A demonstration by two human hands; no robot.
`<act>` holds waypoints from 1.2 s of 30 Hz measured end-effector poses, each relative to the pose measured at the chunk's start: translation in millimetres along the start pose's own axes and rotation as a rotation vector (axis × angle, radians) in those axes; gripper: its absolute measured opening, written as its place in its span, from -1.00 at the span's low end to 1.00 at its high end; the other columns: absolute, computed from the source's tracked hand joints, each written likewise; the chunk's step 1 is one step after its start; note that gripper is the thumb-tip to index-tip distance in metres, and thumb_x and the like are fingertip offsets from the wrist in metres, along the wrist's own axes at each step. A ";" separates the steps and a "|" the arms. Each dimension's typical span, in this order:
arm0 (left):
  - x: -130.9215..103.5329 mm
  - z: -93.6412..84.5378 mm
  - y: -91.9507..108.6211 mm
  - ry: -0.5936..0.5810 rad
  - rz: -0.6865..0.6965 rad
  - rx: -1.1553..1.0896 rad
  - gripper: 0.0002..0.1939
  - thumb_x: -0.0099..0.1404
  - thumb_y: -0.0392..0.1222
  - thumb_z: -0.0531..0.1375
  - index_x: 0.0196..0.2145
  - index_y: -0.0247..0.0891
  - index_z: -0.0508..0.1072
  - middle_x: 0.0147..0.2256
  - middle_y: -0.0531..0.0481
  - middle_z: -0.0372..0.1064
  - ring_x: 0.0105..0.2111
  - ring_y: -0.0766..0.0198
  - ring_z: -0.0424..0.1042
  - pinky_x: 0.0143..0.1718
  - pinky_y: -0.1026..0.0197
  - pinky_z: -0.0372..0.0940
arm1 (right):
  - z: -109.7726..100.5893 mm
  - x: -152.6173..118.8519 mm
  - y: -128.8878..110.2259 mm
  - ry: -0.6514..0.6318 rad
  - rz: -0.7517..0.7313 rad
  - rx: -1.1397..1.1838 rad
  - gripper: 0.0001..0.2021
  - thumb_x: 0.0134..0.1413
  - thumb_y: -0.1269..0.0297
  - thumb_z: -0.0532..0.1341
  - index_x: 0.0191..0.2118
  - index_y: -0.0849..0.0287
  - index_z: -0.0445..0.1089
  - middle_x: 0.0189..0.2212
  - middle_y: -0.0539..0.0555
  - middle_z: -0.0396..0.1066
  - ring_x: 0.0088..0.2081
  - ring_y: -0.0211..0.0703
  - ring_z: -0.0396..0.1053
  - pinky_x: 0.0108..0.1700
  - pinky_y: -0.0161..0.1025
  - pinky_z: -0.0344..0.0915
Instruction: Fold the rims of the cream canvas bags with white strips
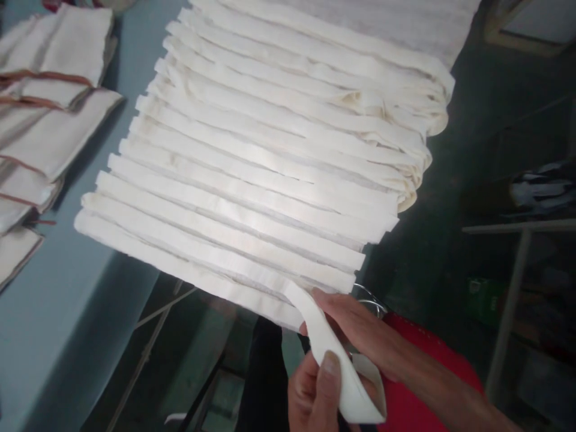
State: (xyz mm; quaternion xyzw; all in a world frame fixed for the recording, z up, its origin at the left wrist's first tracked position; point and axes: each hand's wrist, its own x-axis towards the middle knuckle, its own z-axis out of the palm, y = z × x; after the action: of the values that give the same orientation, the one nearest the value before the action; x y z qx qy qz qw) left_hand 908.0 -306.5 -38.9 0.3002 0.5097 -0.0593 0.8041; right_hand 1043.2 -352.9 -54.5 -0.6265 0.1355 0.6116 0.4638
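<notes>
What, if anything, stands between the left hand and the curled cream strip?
Nothing visible: the left hand holds the curled cream strip, thumb on its face. The right hand is close beside it.

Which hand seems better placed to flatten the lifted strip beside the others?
Probably the right hand: its index finger is right beside the row of strips, while the left hand pinches the lifted strip farther from it.

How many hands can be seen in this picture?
2: the left hand at the bottom, thumb on a cream fabric strip; the right hand just above, touching the same strip. I see no others.
</notes>
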 end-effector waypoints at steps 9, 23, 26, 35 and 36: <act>12.4 -11.3 -32.4 -0.215 0.241 0.552 -0.34 0.51 0.29 -0.06 -0.18 -0.33 0.58 -0.56 -0.01 0.36 -0.62 0.32 0.23 -0.60 0.30 0.17 | 24.0 -4.3 -21.6 0.026 0.038 -0.160 -0.66 0.15 0.00 0.27 -0.28 0.23 0.54 -0.32 0.14 0.62 -0.39 -0.18 0.50 -0.43 -0.33 0.34; 18.0 -61.8 45.5 -0.242 0.770 1.212 -0.74 0.46 -0.32 0.08 0.00 -0.34 0.51 -0.04 -0.27 0.57 -0.09 -0.16 0.49 -0.03 -0.25 0.38 | 7.1 -7.0 -55.5 -0.048 0.019 -0.209 -0.39 -0.08 -0.31 0.38 -0.24 0.22 0.42 -0.64 -0.13 0.36 -0.74 -0.47 -0.01 -0.70 -0.41 -0.12; 30.2 -61.5 55.4 -0.277 0.876 1.311 -0.64 0.49 -0.31 0.07 0.16 -0.42 0.41 0.13 -0.33 0.48 0.08 -0.18 0.44 0.12 -0.23 0.32 | 12.4 -7.1 -61.6 -0.057 0.021 -0.238 -0.41 -0.10 -0.31 0.39 -0.33 0.20 0.40 -0.68 -0.17 0.26 -0.75 -0.49 -0.09 -0.69 -0.40 -0.13; 22.2 -49.3 63.2 -0.297 0.932 1.515 -0.86 0.40 -0.28 0.18 -0.32 -0.28 0.52 -0.38 -0.10 0.52 -0.32 0.02 0.50 -0.21 0.00 0.39 | 26.2 -15.4 -75.6 -0.042 -0.004 -0.343 -0.44 -0.04 -0.29 0.37 -0.41 0.20 0.37 -0.65 -0.14 0.28 -0.72 -0.48 -0.08 -0.67 -0.39 -0.19; 20.3 -53.0 65.9 -0.264 0.907 1.520 -0.81 0.42 -0.27 0.16 -0.36 -0.27 0.50 -0.42 -0.09 0.50 -0.35 0.04 0.49 -0.24 0.01 0.39 | 25.3 -16.4 -77.8 -0.045 0.004 -0.355 -0.44 -0.04 -0.29 0.37 -0.40 0.20 0.37 -0.66 -0.14 0.28 -0.73 -0.48 -0.09 -0.67 -0.39 -0.20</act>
State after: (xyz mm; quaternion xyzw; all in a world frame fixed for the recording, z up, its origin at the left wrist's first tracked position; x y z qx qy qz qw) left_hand 902.5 -219.8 -44.4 0.9152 0.0683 -0.0916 0.3865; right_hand 1080.8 -299.1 -3.0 -0.6844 0.0160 0.6407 0.3476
